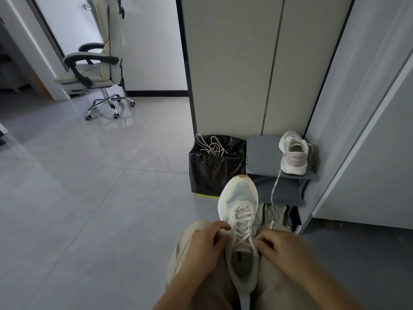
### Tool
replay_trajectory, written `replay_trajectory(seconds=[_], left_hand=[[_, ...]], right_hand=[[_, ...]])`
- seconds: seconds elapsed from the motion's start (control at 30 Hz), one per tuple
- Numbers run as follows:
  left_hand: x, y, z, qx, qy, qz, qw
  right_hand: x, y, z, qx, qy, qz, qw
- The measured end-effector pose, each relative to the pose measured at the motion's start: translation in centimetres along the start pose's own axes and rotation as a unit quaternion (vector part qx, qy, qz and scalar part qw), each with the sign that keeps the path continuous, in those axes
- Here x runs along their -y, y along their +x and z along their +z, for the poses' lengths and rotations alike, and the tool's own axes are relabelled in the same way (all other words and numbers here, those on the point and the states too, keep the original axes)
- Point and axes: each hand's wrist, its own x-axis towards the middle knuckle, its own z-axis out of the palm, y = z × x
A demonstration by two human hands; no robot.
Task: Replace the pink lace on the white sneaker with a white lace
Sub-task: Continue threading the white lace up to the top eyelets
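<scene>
While the white sneaker (240,211) is sitting wedged btwn the person's knees (194,225), toe pointing away, both hands are gripping its white lace (242,222): left hand (202,249) pinching one end left of the collar, right hand (276,247) pinching the other opposite. Pink lace (211,147) is lying on a black bin bag (214,175) just beyond the toe; 2nd sneaker (293,153) is resting beyond-right on a shelf (261,153).

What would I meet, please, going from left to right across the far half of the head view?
Office chair → black-lined bin with the pink lace draped over its rim → grey shelf, carrying a second sneaker at its right end.
</scene>
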Motion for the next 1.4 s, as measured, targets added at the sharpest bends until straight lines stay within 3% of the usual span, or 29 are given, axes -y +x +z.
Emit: replay_trajectory(seconds=[0.1,0.37,0.5,0.63,0.8,0.9,0.97,1.03,1.2,1.33,1.4], left_hand=[[-0.8,1.8,-0.5,0.086,0.025,0.003,0.996],[0.1,4.5,-1.0,0.206,-0.027,-0.027,0.978],[-1.0,4.8,-0.4,0.212,-0.081,-0.032,0.973],[-0.5,4.8,-0.6,0.201,-0.002,-0.002,0.98],[-1.1,4.3,-1.6,0.186,-0.059,-0.052,0.979],[-3.1,4.3,-2.6,0.207,0.076,-0.013,0.975],[-3.3,4.4,-4.2,0.182,0.202,0.016,0.962],[-2.4,4.4,-6.4,0.161,0.254,0.018,0.953],[1.2,2.6,-8.0,0.242,0.25,-0.033,0.937],[3.2,0.6,-6.1,0.204,0.198,-0.093,0.954],[3.2,0.3,-5.8,0.174,0.193,-0.071,0.963]], right_hand=[[-0.2,0.6,-0.7,0.02,0.061,0.038,0.997],[0.6,1.6,-1.0,0.008,0.018,0.018,1.0],[1.0,1.6,-0.8,-0.005,-0.032,-0.008,0.999],[0.5,1.1,-0.5,-0.026,-0.032,0.0,0.999],[0.1,1.1,-0.1,-0.023,-0.032,-0.011,0.999],[-0.1,1.1,0.0,-0.011,-0.05,-0.013,0.999],[-0.3,1.0,0.1,-0.014,-0.048,-0.013,0.999],[-0.5,1.0,0.1,-0.011,-0.048,-0.023,0.999],[-1.0,1.0,-0.9,0.054,-0.063,-0.026,0.996],[-1.2,0.5,-1.2,0.063,-0.062,-0.028,0.996],[-1.0,0.4,-1.2,0.054,-0.065,-0.035,0.996]])
